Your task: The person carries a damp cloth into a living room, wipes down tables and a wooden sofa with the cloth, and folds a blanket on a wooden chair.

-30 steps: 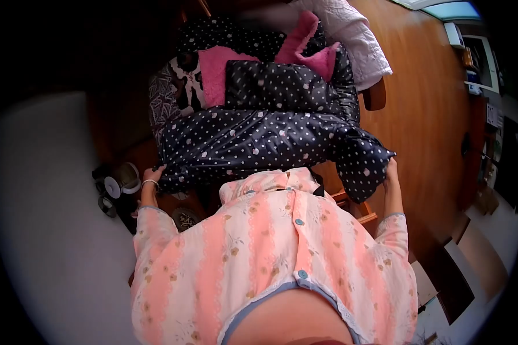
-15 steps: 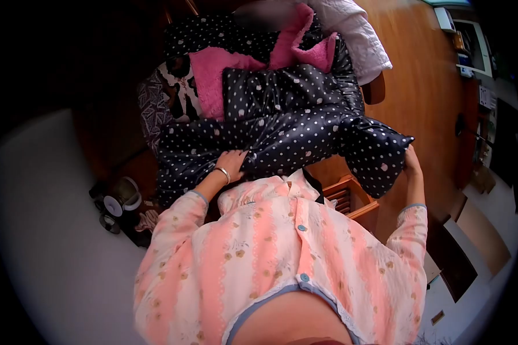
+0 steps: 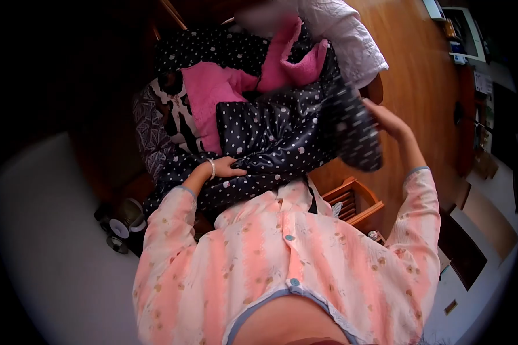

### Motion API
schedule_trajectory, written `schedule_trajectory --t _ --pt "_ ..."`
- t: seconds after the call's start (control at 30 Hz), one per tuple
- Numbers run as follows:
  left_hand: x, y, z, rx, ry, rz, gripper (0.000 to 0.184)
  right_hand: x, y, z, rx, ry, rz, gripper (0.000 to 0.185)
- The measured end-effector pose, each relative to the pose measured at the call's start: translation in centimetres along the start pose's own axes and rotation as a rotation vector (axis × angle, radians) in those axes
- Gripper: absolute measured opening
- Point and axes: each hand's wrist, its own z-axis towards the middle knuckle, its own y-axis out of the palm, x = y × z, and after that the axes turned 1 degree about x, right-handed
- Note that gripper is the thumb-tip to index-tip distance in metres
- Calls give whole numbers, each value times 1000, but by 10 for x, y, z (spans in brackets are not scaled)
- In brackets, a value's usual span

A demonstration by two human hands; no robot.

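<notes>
A dark polka-dot padded jacket (image 3: 270,123) with pink fleece lining (image 3: 204,98) lies spread in front of me. My left hand (image 3: 227,168), with a bracelet at the wrist, rests on the jacket's near part, its fingers stretched out over the shiny fabric. At the right, my right hand (image 3: 388,122) grips the edge of the jacket's sleeve (image 3: 354,135). This sleeve is lifted and smeared by motion, so its end is unclear. Where my right fingertips meet the cloth is partly hidden.
Patterned cloth (image 3: 149,126) lies left of the jacket, and a white cloth (image 3: 351,46) hangs at the back right. A wooden slatted piece (image 3: 354,201) stands close to my body. Wooden floor (image 3: 417,75) runs along the right.
My right hand has moved up and inward, swinging the sleeve leftward with it. My left hand has shifted slightly left and down, its fingers flatter. The jacket's near part has bunched lower.
</notes>
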Motion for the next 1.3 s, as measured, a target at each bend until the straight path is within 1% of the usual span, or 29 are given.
schedule_trajectory --t 0.03,0.07,0.1,0.13,0.17,0.2,0.27,0.33,0.37,0.4,0.47,0.5,0.53,0.6,0.67,0.73,0.77,0.87,0.93,0.97,1.03,1.07,1.1,1.13,1.17,1.2,1.23,1.27,1.3 --pt "-4 2 -4 110 41 37 95 -10 9 8 -129 19 -37 59" --pt "-8 4 -7 203 76 62 86 -15 17 19 -256 38 -72 60" --pt "-15 -2 -9 207 60 42 81 -23 22 43 -192 -61 -133 55" --pt "-14 -4 -17 209 41 17 77 -15 24 86 70 -343 -248 47" --pt "-22 3 -18 346 41 52 68 -25 27 109 337 -636 -468 46" --pt "-27 17 -15 481 14 86 65 -33 25 142 364 -700 -484 46" --pt "-7 19 -25 402 -110 17 61 -49 43 194 517 -858 -818 62" --pt "-9 36 -19 538 -80 120 53 -54 72 232 536 -928 -1131 85" --pt "-1 39 -21 555 -130 142 46 -53 87 247 487 -846 -1284 97" --pt "7 39 -25 557 -161 138 44 -48 99 254 475 -728 -1390 89" --pt "2 47 -24 560 -146 89 42 -22 111 295 454 -647 -1347 80" --pt "-1 49 -23 559 -148 85 42 -5 111 300 545 -822 -1183 63" --pt "-4 51 -22 561 -110 99 43 -1 106 286 540 -826 -1185 63" --pt "-1 39 -27 573 -68 117 44 -10 84 238 360 -1141 -689 54" --pt "12 25 -36 328 -130 -109 49 -46 42 165 429 -1105 -539 50" --pt "2 28 -38 345 -93 -119 54 -97 -6 74 536 -1205 -427 50" --pt "4 26 -43 313 -91 -222 55 -116 -37 30 651 -1134 -590 46" --pt "3 6 -53 229 -22 -344 54 -172 -127 -37 886 -1235 -586 34" --pt "7 -14 -57 293 244 -224 53 -185 -208 -49 1047 -1218 -575 29" --pt "26 -20 -67 300 219 -92 51 -169 -253 -55 1103 -934 -546 36" --pt "24 -31 -49 182 80 -106 48 -124 -328 -20 1273 -728 -766 44" --pt "44 -48 -55 53 -121 35 47 -109 -346 4 1311 -476 -807 53" --pt "32 -41 -45 188 112 -119 46 -90 -363 31 1314 -350 -804 58" --pt "20 -35 -31 325 342 -281 45 -49 -391 91 1387 -444 -792 65" --pt "20 -37 -24 303 180 -273 49 -54 -329 78 1282 -258 -741 72" --pt "22 -41 -18 276 10 -257 54 -50 -279 74 1252 -183 -904 77" --pt "29 -43 -14 136 -10 -280 60 -34 -241 80 1173 -286 -958 80" --pt "40 -34 -18 116 -1 -277 60 -23 -220 53 1015 -355 -1036 83" --pt "36 -27 -15 110 25 -268 63 2 -215 65 1026 -503 -1087 85"
